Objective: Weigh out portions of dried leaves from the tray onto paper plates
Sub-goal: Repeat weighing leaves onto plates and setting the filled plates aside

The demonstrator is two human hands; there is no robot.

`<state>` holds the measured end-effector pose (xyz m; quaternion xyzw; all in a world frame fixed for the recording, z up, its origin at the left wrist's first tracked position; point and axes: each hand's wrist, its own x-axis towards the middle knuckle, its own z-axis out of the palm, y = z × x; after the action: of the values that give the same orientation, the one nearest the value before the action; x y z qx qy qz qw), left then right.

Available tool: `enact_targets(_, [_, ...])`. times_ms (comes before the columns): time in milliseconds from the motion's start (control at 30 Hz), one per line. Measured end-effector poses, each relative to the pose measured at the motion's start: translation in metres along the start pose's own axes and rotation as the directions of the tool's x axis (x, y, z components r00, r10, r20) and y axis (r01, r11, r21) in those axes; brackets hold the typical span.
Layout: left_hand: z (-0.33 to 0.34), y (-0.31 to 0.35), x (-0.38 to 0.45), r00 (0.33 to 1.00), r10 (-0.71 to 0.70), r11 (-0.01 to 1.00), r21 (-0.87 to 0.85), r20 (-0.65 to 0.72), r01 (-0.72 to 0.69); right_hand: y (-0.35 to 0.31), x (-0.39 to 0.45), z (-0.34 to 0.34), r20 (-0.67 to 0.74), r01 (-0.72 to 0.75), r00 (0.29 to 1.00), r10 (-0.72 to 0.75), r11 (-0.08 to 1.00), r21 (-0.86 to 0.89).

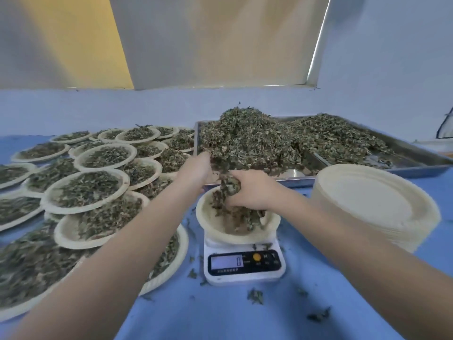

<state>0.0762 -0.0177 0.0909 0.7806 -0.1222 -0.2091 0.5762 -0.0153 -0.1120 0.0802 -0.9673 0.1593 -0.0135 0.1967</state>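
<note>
Right hand [250, 190] has its fingers curled around a clump of dried leaves [229, 186], holding it right over the paper plate [213, 229] on the scale [245, 266], and some of the clump is already hanging down into the plate. Left hand [196, 169] is at about 10 o'clock from the right one, reaching into the near edge of the leaf pile; its fingers are buried in the leaves so I can't tell if it's grabbing anything.

The plate on the scale has a loose little heap in it, and the display shows 0. At 12 o'clock from the scale is the metal tray [416, 163], piled high with the leaf pile [257, 138], with a second lower mound on its right side. The stuff is crumbly, mixed dull green and brown, kinda flaky.

Over at 9 to 10 o'clock there's a whole spread of filled plates [85, 190], overlapping each other. At 3 o'clock sits a stack of empty plates [375, 204]. Stray leaf bits are scattered on the blue table [245, 315].
</note>
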Motion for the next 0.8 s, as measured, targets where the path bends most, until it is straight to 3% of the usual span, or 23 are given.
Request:
enact_targets(67, [-0.001,-0.013,-0.005,0.995,0.089,0.987,0.139,-0.038,-0.083,0.000,-0.004,0.004,0.139,0.006,0.990,0.011,0.993,-0.119])
enact_targets(133, [-0.003,-0.025,-0.010,0.983,0.167,0.955,0.259,-0.077,-0.142,0.000,-0.005,0.000,0.190,-0.001,0.981,0.039,0.980,-0.197])
enact_targets(200, [-0.004,-0.036,-0.014,0.965,0.226,0.945,0.270,-0.130,-0.185,0.000,-0.005,-0.003,0.157,0.000,0.987,0.041,0.968,-0.250])
enact_targets(267, [-0.004,-0.044,-0.020,0.950,0.257,0.958,0.173,-0.177,-0.227,0.001,-0.005,-0.005,0.089,-0.014,0.995,0.037,0.969,-0.248])
enact_targets(367, [-0.003,-0.056,-0.027,0.926,0.283,0.959,0.049,-0.250,-0.280,0.009,-0.006,-0.001,-0.003,-0.045,0.999,0.045,0.989,-0.137])
enact_targets(433, [-0.002,-0.065,-0.030,0.906,0.322,0.943,0.004,-0.275,-0.334,0.017,-0.009,0.006,-0.144,0.000,0.990,0.004,1.000,0.030])
enact_targets(567, [0.004,-0.081,-0.029,0.906,0.325,0.927,-0.098,-0.270,-0.362,0.032,-0.024,0.028,-0.483,0.182,0.876,0.004,0.924,0.337])
enact_targets(667, [0.008,-0.088,-0.026,0.912,0.327,0.925,-0.115,-0.247,-0.363,0.041,-0.032,0.041,-0.518,0.231,0.854,0.053,0.853,0.468])
enact_targets(800, [0.011,-0.086,-0.020,0.912,0.329,0.922,-0.125,-0.246,-0.366,0.049,-0.030,0.044,-0.509,0.201,0.857,0.080,0.858,0.474])
